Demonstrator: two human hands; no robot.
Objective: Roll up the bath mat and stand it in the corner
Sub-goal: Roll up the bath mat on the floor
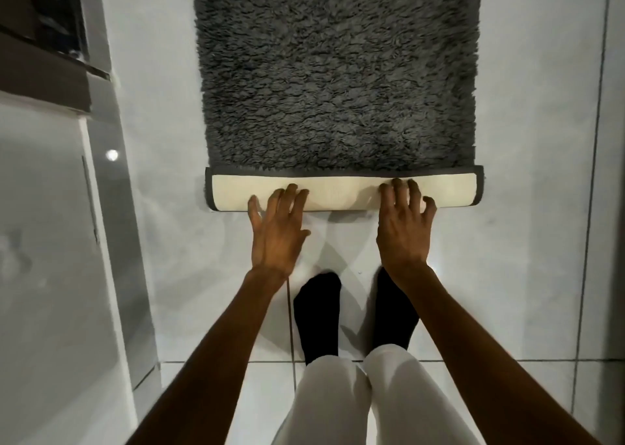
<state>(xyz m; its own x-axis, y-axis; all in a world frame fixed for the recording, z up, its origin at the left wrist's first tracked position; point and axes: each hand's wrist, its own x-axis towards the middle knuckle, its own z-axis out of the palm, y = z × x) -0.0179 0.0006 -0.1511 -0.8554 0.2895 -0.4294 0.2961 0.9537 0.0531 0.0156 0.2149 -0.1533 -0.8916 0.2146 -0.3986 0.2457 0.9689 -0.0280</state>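
Bath mat far end cut off by frame; near edge rolled, pressed by left hand and right hand, fingers spread flat, nothing gripped.

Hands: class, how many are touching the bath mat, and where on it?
2. The left hand presses the left part of the rolled cream edge of the bath mat; the right hand presses the right part.

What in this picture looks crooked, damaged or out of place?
Nothing stands out. The bath mat lies straight on the floor tiles, its near end turned over evenly into a roll with the pale backing outward. The left hand and right hand rest fingers on it.
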